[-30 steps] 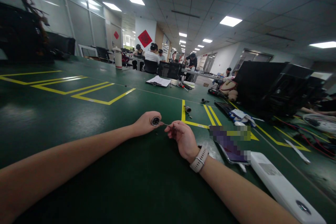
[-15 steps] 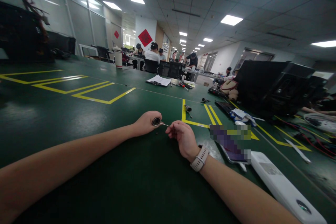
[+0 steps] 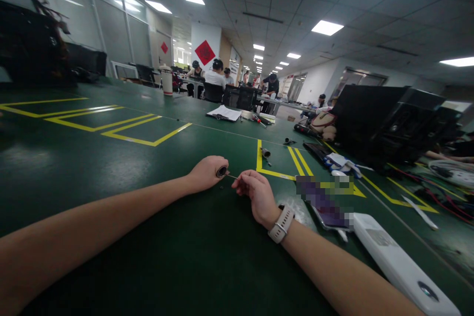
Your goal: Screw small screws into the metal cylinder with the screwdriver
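My left hand (image 3: 206,173) is wrapped round a small round metal part (image 3: 221,172) with a dark hollow end facing right. My right hand (image 3: 255,192), with a pale watch on the wrist, pinches a thin metal rod (image 3: 232,176). The rod's far end reaches the edge of the round part; whether it touches is too small to tell. On the green table (image 3: 166,256) below the hands lies a tiny dark piece (image 3: 221,187). Another metal part (image 3: 265,153) lies inside the yellow tape corner beyond my right hand.
Right of my right hand lie a phone (image 3: 326,205) and a long white device (image 3: 400,261). Farther back are a clipboard with papers (image 3: 224,113), a red screwdriver (image 3: 256,120), a bottle (image 3: 167,82) and black equipment (image 3: 385,118). Several people are in the background.
The round part has turned slightly in my left hand, its opening now seen more from the side. My right hand and the rod have shifted a little left.
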`<state>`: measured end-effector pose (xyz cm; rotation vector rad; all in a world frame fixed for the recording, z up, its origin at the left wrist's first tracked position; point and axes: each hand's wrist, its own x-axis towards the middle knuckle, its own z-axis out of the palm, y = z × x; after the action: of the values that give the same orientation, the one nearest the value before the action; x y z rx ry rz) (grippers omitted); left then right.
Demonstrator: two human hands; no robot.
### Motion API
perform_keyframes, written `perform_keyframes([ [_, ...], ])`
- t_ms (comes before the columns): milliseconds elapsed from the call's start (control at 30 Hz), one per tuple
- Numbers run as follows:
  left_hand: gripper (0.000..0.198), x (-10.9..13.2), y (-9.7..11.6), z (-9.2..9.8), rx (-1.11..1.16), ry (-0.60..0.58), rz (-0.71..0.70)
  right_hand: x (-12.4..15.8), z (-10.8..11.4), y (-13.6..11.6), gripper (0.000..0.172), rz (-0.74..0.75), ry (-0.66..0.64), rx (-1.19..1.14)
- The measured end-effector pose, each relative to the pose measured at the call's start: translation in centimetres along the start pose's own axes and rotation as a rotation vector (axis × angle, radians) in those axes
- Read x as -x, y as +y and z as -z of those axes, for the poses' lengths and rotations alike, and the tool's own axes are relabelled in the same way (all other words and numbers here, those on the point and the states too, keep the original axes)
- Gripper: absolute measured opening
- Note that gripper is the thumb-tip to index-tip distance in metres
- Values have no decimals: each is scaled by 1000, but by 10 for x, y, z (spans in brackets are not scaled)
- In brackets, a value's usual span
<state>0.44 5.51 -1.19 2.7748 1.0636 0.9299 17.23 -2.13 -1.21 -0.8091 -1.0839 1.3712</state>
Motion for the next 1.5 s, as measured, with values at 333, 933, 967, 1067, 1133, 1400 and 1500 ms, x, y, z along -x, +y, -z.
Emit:
perform_keyframes([
  [333,15,0,1,1,-24,-75,-60,-2,3,-2,7,-22,4,-34],
  [933,13,-1,-1,-1,-77,-106,54,-1,2,-1,9,1,30,-40],
  [967,13,-1,-1,-1,-77,-106,57,-1,1,-1,9,0,34,-40],
  [1067,13,-1,-1,-1,-77,-108,67,-1,1,-2,9,6,50,-39],
  [1133,13,-1,-1,-1,-75,-111,71,-1,2,-1,10,18,62,-40],
  [1400,12,-1,2,1,-88,-128,36,-2,1,0,8,43,86,-18],
  [1500,12,-1,3,1,-96,-141,8,-1,0,-1,7,19,58,-1],
])
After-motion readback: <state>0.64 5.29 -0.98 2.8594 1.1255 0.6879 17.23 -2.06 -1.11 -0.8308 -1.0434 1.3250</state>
